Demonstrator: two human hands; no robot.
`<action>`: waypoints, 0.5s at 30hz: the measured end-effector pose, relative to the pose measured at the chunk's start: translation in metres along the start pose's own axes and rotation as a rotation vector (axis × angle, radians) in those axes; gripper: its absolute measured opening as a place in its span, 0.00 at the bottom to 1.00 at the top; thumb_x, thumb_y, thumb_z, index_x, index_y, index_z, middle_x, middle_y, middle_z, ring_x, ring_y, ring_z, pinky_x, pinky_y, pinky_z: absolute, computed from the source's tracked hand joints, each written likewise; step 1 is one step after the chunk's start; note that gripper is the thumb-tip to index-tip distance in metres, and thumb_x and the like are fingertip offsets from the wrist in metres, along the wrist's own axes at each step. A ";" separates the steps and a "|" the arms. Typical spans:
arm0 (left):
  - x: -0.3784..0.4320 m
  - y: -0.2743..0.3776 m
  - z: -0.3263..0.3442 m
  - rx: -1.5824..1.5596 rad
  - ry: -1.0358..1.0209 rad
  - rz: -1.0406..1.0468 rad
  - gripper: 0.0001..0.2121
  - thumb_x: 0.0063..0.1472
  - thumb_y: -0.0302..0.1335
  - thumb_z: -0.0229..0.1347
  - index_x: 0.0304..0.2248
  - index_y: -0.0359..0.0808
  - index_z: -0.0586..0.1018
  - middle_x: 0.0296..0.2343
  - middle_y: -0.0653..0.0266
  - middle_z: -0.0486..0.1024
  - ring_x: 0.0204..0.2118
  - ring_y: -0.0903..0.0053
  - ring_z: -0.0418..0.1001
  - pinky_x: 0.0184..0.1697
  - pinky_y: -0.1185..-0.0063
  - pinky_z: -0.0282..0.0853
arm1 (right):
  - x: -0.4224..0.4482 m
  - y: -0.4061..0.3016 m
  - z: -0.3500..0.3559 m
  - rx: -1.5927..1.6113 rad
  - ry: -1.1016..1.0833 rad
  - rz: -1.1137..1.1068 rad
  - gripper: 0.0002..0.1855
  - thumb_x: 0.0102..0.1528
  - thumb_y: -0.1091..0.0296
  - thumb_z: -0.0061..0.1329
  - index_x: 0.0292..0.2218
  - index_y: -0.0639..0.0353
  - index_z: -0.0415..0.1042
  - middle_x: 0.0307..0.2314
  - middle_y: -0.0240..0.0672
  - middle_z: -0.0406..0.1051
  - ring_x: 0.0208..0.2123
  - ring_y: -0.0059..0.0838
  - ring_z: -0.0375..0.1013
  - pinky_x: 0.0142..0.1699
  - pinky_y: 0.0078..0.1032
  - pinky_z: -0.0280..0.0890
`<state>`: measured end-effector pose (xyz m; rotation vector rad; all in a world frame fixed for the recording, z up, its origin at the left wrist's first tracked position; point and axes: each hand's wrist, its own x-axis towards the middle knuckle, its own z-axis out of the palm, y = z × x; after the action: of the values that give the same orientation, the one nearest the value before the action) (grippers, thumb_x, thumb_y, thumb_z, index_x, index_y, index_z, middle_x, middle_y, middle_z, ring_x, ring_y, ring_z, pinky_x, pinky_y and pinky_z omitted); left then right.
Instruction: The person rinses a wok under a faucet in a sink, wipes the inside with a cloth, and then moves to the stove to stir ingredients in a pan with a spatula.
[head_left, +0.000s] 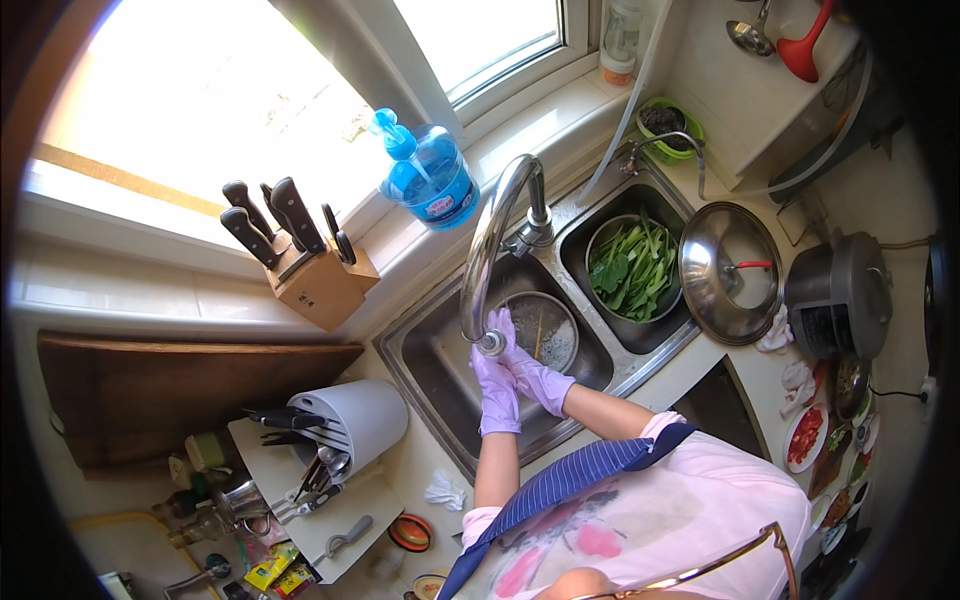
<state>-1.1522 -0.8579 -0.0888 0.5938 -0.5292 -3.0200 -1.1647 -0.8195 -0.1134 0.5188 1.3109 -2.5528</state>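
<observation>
Both my hands wear thin lilac gloves and meet under the spout of the curved chrome faucet (480, 255) in the left basin (442, 375). My left hand (495, 386) lies against my right hand (529, 367). The faucet head hides part of the fingers, so whether something is between them cannot be told. Just beyond and beside the hands, a round metal bowl (566, 315) sits in the basin. It contains water with suds, and a thin light-brown stick (539, 334) lies in it. In the right basin, leafy greens (630, 270) fill another metal bowl (591, 238).
A wooden knife block (319, 289) and a blue soap pump bottle (431, 180) stand along the windowsill. A metal lid (712, 285) leans by the right basin, near a dark cooker (840, 296). At left are a grey utensil holder (367, 420) and a dark cutting board (165, 397).
</observation>
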 end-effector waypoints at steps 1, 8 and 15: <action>0.003 -0.002 0.002 0.028 0.127 0.007 0.19 0.61 0.31 0.37 0.47 0.26 0.62 0.43 0.50 0.66 0.44 0.64 0.67 0.48 0.73 0.65 | -0.002 0.000 0.002 -0.074 0.018 -0.022 0.28 0.54 0.44 0.35 0.37 0.63 0.71 0.31 0.50 0.70 0.34 0.34 0.72 0.39 0.31 0.64; 0.008 -0.047 -0.006 0.764 0.623 0.223 0.16 0.59 0.36 0.42 0.37 0.31 0.71 0.35 0.56 0.71 0.36 0.69 0.70 0.43 0.75 0.67 | 0.040 -0.035 -0.017 -1.478 -0.368 -0.112 0.27 0.57 0.47 0.29 0.35 0.62 0.72 0.28 0.45 0.72 0.31 0.34 0.72 0.39 0.30 0.65; 0.010 -0.009 -0.022 0.189 0.145 -0.200 0.11 0.59 0.37 0.44 0.31 0.38 0.72 0.29 0.65 0.71 0.30 0.77 0.67 0.36 0.80 0.66 | 0.031 0.023 -0.032 -1.290 -0.237 -0.425 0.14 0.51 0.55 0.40 0.29 0.55 0.69 0.24 0.40 0.71 0.25 0.36 0.69 0.34 0.27 0.64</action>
<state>-1.1528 -0.8577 -0.1141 0.9205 -0.7983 -3.0964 -1.1781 -0.8076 -0.1605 -0.3407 2.6613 -1.3439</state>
